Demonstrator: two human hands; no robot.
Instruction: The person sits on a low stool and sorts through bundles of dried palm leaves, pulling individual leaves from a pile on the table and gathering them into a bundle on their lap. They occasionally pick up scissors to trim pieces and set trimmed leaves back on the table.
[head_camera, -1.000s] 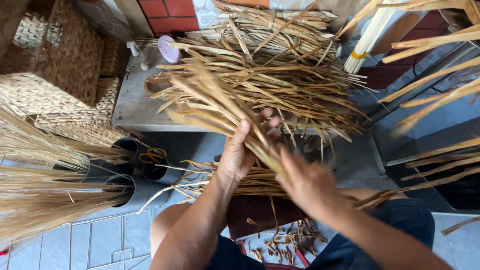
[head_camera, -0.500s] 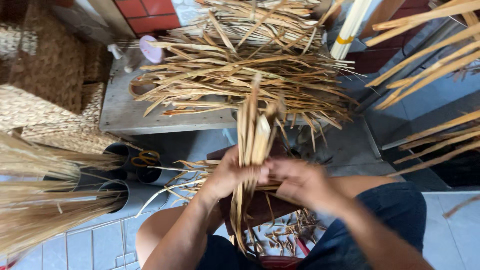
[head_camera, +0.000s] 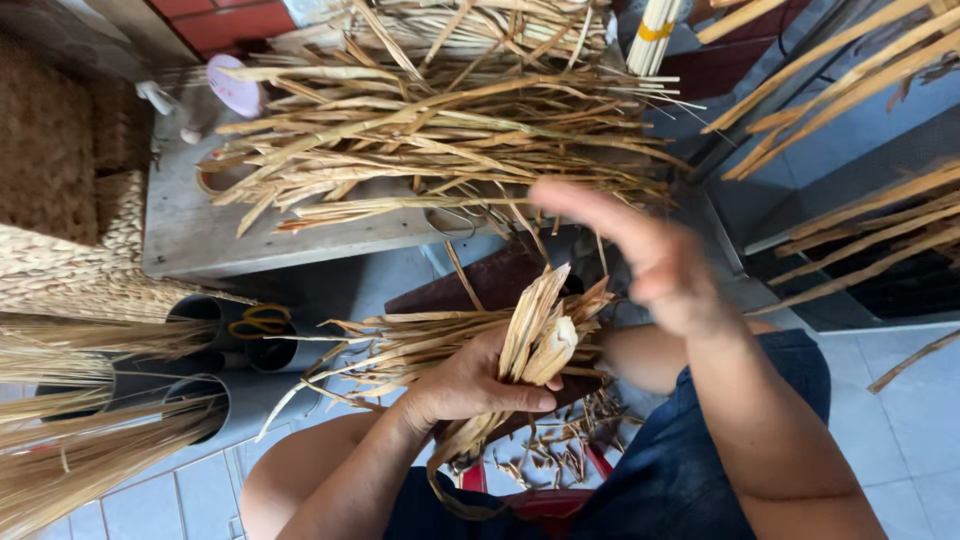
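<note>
While the left hand (head_camera: 470, 385) clamps a short bundle of dried leaf strips (head_camera: 540, 330) over the lap, the right hand (head_camera: 665, 265) lifts off it, blurred, fingers loose, empty. A big heap of loose strips (head_camera: 440, 140) sits unsorted on the grey surface (head_camera: 200, 235); trimmings (head_camera: 550, 460) litter the floor.

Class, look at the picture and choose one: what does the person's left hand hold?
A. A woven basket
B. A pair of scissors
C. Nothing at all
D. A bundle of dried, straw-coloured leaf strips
D: the left hand is closed around a bundle of dried leaf strips, whose ends stick up above the thumb, while the right hand is lifted above it, open and blurred, holding nothing.
</note>
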